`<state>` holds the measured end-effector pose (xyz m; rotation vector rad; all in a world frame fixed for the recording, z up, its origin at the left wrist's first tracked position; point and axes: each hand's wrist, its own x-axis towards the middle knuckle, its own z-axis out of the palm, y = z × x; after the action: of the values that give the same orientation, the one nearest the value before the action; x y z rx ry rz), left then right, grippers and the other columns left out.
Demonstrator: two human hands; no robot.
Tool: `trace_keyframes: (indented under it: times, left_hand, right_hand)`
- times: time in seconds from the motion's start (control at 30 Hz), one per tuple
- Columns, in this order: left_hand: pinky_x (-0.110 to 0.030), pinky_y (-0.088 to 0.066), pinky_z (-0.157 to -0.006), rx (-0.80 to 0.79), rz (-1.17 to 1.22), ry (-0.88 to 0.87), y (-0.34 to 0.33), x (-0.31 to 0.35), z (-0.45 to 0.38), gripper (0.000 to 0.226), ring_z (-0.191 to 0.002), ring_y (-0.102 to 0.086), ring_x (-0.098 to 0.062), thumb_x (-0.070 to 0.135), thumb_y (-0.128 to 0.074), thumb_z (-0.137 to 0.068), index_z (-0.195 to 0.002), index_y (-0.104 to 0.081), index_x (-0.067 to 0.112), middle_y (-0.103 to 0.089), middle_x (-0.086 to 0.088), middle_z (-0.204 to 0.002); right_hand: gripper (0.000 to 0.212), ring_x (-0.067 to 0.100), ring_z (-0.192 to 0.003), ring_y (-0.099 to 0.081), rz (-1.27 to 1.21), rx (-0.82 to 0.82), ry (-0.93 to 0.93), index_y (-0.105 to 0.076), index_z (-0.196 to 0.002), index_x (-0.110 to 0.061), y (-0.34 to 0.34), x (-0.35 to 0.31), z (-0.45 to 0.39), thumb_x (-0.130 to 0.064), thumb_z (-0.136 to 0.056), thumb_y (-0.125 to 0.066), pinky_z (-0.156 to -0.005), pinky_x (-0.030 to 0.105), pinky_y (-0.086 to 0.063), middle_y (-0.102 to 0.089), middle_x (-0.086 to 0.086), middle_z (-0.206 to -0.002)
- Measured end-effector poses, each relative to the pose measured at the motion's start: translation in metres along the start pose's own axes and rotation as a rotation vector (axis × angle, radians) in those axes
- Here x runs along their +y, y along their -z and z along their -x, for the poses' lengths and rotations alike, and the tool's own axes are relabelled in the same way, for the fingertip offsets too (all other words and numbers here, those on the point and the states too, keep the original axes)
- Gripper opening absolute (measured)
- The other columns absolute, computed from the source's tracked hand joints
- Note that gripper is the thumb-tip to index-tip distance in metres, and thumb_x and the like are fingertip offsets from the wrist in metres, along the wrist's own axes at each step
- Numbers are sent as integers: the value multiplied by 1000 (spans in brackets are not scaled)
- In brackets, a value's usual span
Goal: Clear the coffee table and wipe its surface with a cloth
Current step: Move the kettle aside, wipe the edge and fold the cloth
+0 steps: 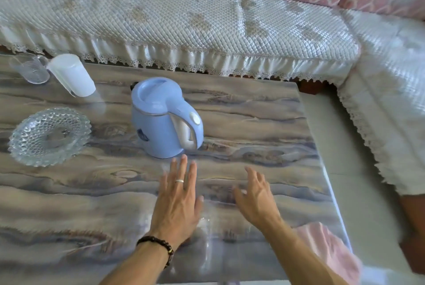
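Kettle (164,117), pale blue and electric, stands upright near the middle of the coffee table (264,124), just beyond the fingertips of both hands; it reads as the next item to clear. It lies straight ahead and slightly far of the left hand (178,199), whose spread, straight fingers reach almost to its base without touching it. The right hand (257,197) hovers to the right and a little nearer, fingers loosely parted and holding nothing. The kettle's silver-lined handle (184,130) faces the near right, toward the gap between the hands, so the right hand looks better placed to take the handle while the left could steady the body. Its long axis is vertical, the lid (154,91) is closed, a white button sits at the top of the handle, and a dark mark shows on its lower left side. Outward to the left, a cut-glass dish (49,136) rests on the marbled tabletop; at the far left edge stand a frosted white plastic cup (72,75) and, beside it, a clear glass mug (30,70). A pink cloth (331,252) lies at the near right corner of the table, partly under the right forearm, untouched. Beyond the table runs a sofa (184,27) under a quilted, lace-edged cover. Wiping has not begun by this look.
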<state>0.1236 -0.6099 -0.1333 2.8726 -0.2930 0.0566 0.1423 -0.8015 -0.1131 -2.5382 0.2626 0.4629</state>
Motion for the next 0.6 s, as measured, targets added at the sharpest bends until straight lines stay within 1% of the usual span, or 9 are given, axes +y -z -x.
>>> trace_keyframes:
  times: [0.1, 0.17, 0.2, 0.27, 0.3, 0.37, 0.43, 0.53, 0.6]
  left_hand:
    - [-59, -42, -98, -113, 39, -72, -34, 52, 14, 71, -136, -35, -38, 39, -59, -76, -136, -45, 3, -37, -21, -147]
    - [-56, -41, -101, -199, 69, -106, -57, 89, 22, 66, -136, -36, -37, 41, -53, -79, -133, -52, 3, -39, -20, -146]
    - [-53, -38, -105, -231, 90, -112, -66, 108, 26, 64, -140, -30, -35, 42, -50, -84, -135, -49, 4, -36, -19, -149]
    - [-44, -28, -113, -337, 138, -97, -84, 148, 31, 63, -144, -19, -30, 45, -42, -93, -145, -34, 9, -26, -13, -154]
    - [-40, -30, -111, -392, 169, -68, -92, 168, 34, 63, -141, -24, -28, 48, -40, -95, -145, -29, 13, -29, -10, -152]
    - [-35, -41, -97, -449, 228, -11, -104, 202, 40, 58, -126, -38, -24, 53, -43, -92, -137, -31, 19, -43, -3, -135]
    - [-31, -45, -84, -467, 297, 36, -112, 223, 45, 55, -116, -43, -20, 52, -52, -88, -130, -35, 22, -46, 0, -123]
    - [-29, -47, -70, -501, 405, 222, -125, 246, 47, 48, -94, -52, -18, 48, -66, -76, -112, -44, 25, -45, 4, -105]
    - [-28, -45, -59, -526, 446, 313, -130, 253, 47, 36, -78, -55, -16, 44, -66, -70, -94, -49, 23, -49, 3, -93]
  right_hand:
    - [57, 31, -132, -38, 49, 3, -147, -30, -148, -16, 4, 79, 27, -30, -97, -50, -108, 37, -30, -39, 10, -147]
    - [54, 30, -130, -40, 129, 26, -217, -34, -147, -18, 10, 127, 43, -31, -96, -48, -108, 37, -29, -42, 8, -146]
    - [51, 29, -129, -41, 166, 35, -237, -36, -144, -18, 14, 147, 49, -30, -96, -47, -108, 37, -30, -44, 8, -144]
    - [48, 28, -128, -40, 198, 43, -260, -39, -140, -18, 24, 188, 58, -32, -95, -49, -107, 36, -30, -45, 8, -142]
    - [51, 27, -129, -39, 219, 38, -260, -39, -140, -20, 28, 208, 60, -36, -93, -51, -107, 36, -30, -44, 6, -143]
    - [60, 26, -130, -39, 254, -12, -260, -39, -139, -23, 35, 238, 63, -52, -89, -55, -107, 39, -33, -43, 2, -143]
    - [60, 27, -122, -44, 227, -43, -265, -48, -127, -22, 37, 251, 59, -61, -83, -60, -100, 40, -39, -48, 3, -130]
    - [43, 31, -106, -55, 150, -77, -219, -55, -107, -14, 36, 263, 51, -48, -84, -65, -84, 36, -44, -59, 7, -111]
    - [23, 33, -97, -60, 41, -89, -173, -54, -96, -16, 33, 268, 47, -34, -87, -63, -76, 35, -47, -65, 8, -102]
